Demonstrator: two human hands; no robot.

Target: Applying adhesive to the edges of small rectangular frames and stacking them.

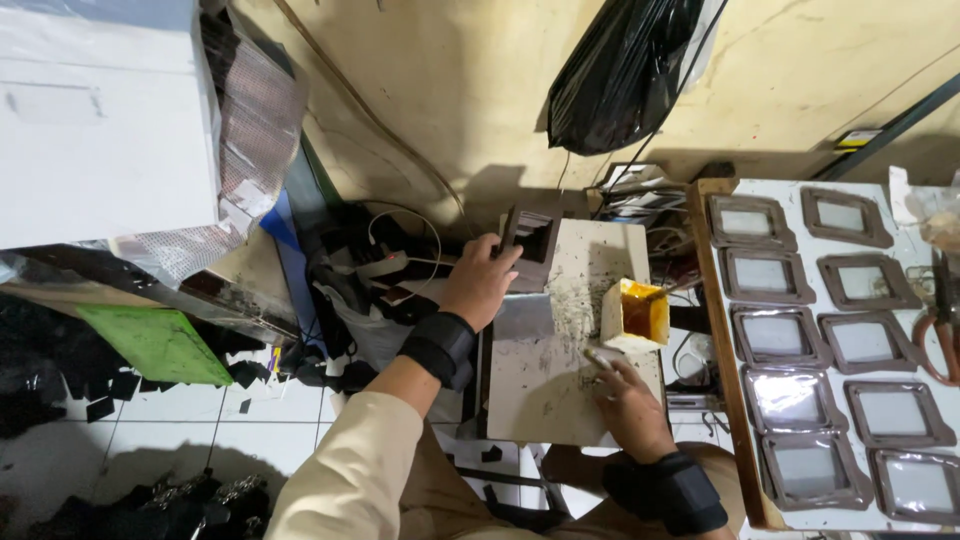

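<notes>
Brown frame (530,245) pinched in the left hand (482,280) at the board's (560,400) far edge; right hand (625,395) apparently pinches a brush (600,358) beside the glue pot (638,313), which a careless stroke could tip.

- Dark brown frame (530,245), gripped by the left hand's fingers (497,252).
- Cream carton (633,316) with yellow-orange glue inside, just above the right hand's fingers (600,365).
- White board (560,370) speckled grey beneath both hands.
- Black wristbands (440,347).
- Beige sleeves (345,480).
</notes>
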